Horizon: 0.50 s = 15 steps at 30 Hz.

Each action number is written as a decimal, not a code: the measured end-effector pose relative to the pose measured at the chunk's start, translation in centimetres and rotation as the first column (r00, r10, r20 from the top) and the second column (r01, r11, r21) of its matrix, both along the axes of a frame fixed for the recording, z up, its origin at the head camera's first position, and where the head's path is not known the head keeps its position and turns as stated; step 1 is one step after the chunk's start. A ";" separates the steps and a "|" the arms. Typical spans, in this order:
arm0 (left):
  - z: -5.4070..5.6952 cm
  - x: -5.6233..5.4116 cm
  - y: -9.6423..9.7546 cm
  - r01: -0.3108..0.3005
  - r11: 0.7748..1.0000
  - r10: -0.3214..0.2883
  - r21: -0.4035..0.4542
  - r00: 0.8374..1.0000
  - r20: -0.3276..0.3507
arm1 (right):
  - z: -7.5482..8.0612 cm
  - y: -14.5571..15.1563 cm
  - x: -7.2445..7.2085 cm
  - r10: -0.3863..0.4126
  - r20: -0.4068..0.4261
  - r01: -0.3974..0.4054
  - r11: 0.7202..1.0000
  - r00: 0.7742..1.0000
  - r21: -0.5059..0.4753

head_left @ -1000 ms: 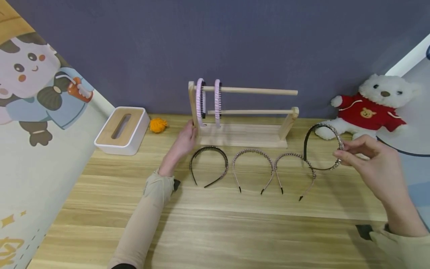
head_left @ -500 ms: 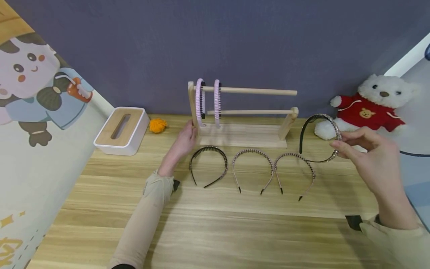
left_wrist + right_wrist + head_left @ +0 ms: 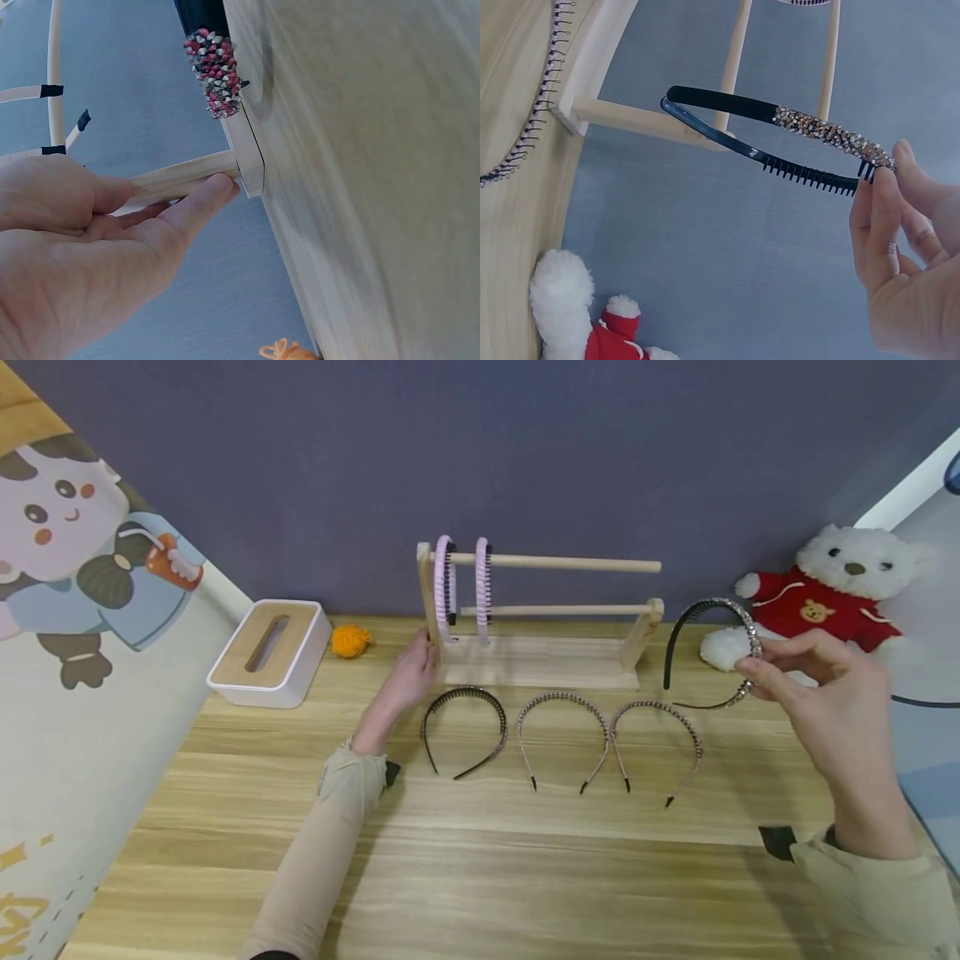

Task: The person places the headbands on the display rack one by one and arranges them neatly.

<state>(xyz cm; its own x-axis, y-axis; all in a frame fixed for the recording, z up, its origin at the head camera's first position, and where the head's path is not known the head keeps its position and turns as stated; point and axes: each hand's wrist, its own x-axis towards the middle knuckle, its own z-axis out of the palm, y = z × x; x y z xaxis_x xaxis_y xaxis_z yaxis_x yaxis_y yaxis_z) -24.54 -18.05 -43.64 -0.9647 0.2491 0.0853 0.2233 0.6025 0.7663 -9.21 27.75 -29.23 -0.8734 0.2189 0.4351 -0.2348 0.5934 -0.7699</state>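
My right hand [image 3: 836, 693] pinches a black toothed headband [image 3: 825, 133] by its jewelled top, held up off the table at the rack's right. In the right wrist view its two ends point toward the wooden rack [image 3: 536, 664]. My left hand [image 3: 411, 670] grips the rack's left upright [image 3: 187, 174] between thumb and fingers. Two lilac headbands [image 3: 482, 593] hang on the rack's dowels at the left. In front of it a black headband [image 3: 465, 693] and two beaded headbands [image 3: 562, 697] lie flat in a row.
At the left stand a white tissue box [image 3: 292, 668] with a wooden lid and an orange yarn pompom [image 3: 350, 641]. A white teddy bear [image 3: 855, 560] in a red hoodie sits at the right. Behind the rack rises a dark blue wall [image 3: 555, 452].
My right hand has raised the black jewelled headband and carried it slightly left, away from the beaded headband on the table. The left hand stays on the rack's upright.
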 end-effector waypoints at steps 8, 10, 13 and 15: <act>-3.5 -2.4 -0.9 0.001 1.000 -0.001 0.011 0.999 -0.042 | 0.3 -0.6 -0.3 -0.022 0.002 0.022 1.000 1.000 -0.018; -3.7 -2.6 -1.2 0.017 1.000 -0.017 0.023 0.999 -0.036 | 0.4 -0.8 -0.4 -0.026 0.003 0.026 0.999 1.000 -0.031; -1.2 -0.8 -0.7 0.019 0.999 -0.019 0.028 1.000 0.003 | 0.5 -1.1 -0.5 -0.034 0.003 0.034 0.998 0.999 -0.044; -2.1 -1.4 -0.9 0.015 0.999 -0.015 0.031 1.000 0.002 | 0.5 -1.2 -0.5 -0.036 0.000 0.035 0.998 0.999 -0.054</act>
<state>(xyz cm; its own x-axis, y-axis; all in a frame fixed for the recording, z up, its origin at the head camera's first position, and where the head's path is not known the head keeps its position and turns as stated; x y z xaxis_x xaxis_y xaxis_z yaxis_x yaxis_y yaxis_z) -25.98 -18.92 -45.71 -0.9612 0.2604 0.0913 0.2303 0.5747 0.7853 -9.74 26.60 -28.70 -0.8642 0.2731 0.4225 -0.2151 0.5586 -0.8011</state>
